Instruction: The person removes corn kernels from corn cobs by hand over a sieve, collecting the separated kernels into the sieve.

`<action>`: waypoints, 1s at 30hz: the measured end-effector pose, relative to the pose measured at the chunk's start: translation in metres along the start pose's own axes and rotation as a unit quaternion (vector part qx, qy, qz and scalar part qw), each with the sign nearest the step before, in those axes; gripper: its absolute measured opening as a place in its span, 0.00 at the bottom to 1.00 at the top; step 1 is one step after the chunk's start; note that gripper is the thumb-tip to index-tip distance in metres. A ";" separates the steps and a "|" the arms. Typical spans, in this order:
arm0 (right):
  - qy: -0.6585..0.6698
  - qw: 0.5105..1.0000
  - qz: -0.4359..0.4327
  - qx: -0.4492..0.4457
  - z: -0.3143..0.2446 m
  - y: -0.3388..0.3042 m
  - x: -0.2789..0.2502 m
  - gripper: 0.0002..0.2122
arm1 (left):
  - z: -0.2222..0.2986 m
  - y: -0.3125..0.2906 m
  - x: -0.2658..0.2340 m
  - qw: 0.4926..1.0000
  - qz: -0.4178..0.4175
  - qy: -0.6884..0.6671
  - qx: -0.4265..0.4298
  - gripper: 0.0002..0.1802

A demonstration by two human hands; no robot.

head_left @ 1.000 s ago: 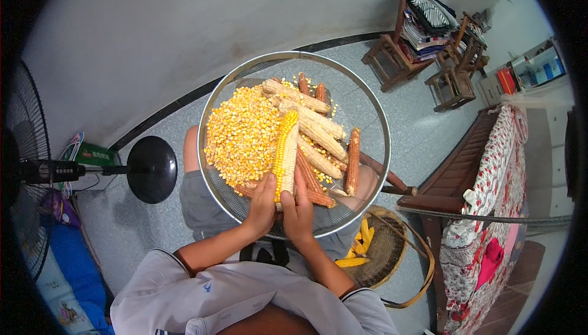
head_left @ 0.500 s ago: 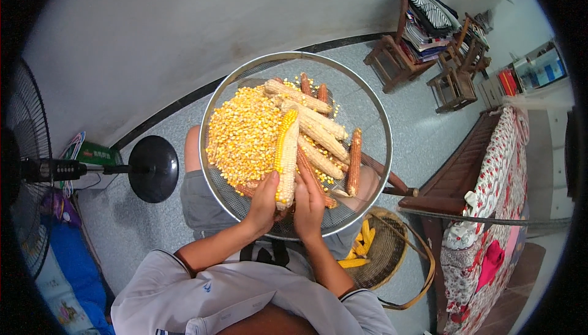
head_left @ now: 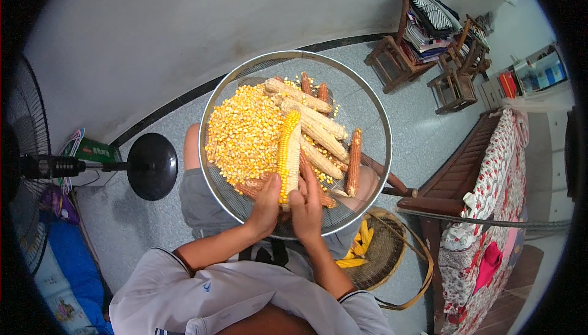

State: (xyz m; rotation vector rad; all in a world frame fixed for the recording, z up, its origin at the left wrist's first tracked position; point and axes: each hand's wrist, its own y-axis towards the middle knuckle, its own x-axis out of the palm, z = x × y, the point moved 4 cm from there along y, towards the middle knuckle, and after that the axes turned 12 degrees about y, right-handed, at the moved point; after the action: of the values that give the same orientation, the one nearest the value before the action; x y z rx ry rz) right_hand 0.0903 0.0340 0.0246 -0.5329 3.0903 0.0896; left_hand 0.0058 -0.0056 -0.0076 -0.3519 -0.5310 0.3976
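Observation:
My left hand [head_left: 264,208] and my right hand [head_left: 305,214] grip the lower end of one corn cob [head_left: 290,151] between them. Yellow kernels cover its left side, while the right side is stripped pale. It points away from me over a round mesh sieve [head_left: 390,151] resting on my lap. A heap of loose kernels [head_left: 242,136] fills the sieve's left part. To the right of the held cob lie several bare pale cobs [head_left: 315,130] and reddish-brown cobs [head_left: 354,162]. My fingers are closed, and their tips are partly hidden around the cob's base.
Below the sieve on the right, a woven basket [head_left: 387,261] holds several yellow corn ears [head_left: 362,243]. A fan with a black round base [head_left: 152,166] stands at left. Wooden chairs [head_left: 395,62] are at the far right, near a wooden bench with a flowered cover [head_left: 484,212].
The held cob has rolled a little, so more of its yellow kernels face up. My right thumb has shifted against its lower end. Both hands stay over the sieve's near side.

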 end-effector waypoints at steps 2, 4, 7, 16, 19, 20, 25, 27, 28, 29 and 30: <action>-0.016 0.999 0.001 -0.041 -0.006 -0.001 0.001 0.27 | -0.007 0.002 -0.002 0.999 -0.003 0.040 0.010 0.22; -0.129 0.991 -0.026 -0.016 -0.001 -0.003 0.000 0.29 | -0.002 0.003 0.003 0.996 -0.009 0.083 0.021 0.25; -0.158 0.987 -0.026 -0.015 0.009 -0.005 -0.001 0.27 | 0.000 0.001 0.004 0.994 0.027 0.098 0.040 0.20; 0.169 0.978 0.026 0.119 0.033 0.007 -0.015 0.22 | -0.008 0.001 0.002 0.999 -0.019 0.027 0.003 0.19; 0.108 0.989 0.017 0.102 0.016 0.014 -0.006 0.22 | -0.004 -0.002 0.003 0.994 0.014 0.100 0.030 0.22; 0.032 0.996 -0.003 0.082 0.005 0.018 -0.001 0.22 | 0.000 -0.002 0.002 0.983 0.015 0.174 0.062 0.23; -0.035 0.997 -0.026 0.069 0.011 0.021 -0.002 0.18 | -0.011 0.002 -0.004 0.963 0.009 0.248 0.107 0.25; -0.041 0.997 -0.015 0.064 0.013 0.020 -0.002 0.16 | -0.014 0.003 -0.006 0.966 0.023 0.231 0.112 0.25; -0.041 0.997 -0.015 0.065 0.013 0.020 -0.003 0.16 | -0.013 0.002 -0.005 0.966 0.023 0.231 0.112 0.25; -0.032 0.997 0.002 0.073 0.013 0.020 -0.006 0.15 | -0.013 0.000 -0.006 0.974 0.023 0.205 0.089 0.25; -0.024 0.996 0.017 0.081 0.014 0.020 -0.008 0.15 | -0.012 -0.002 -0.006 0.981 0.025 0.179 0.067 0.25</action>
State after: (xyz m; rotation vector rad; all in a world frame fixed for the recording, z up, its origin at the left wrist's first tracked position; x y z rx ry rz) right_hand 0.0910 0.0567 0.0123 -0.4651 3.0241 -0.1442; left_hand 0.0080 -0.0125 -0.0186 -0.2979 -0.1438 0.4050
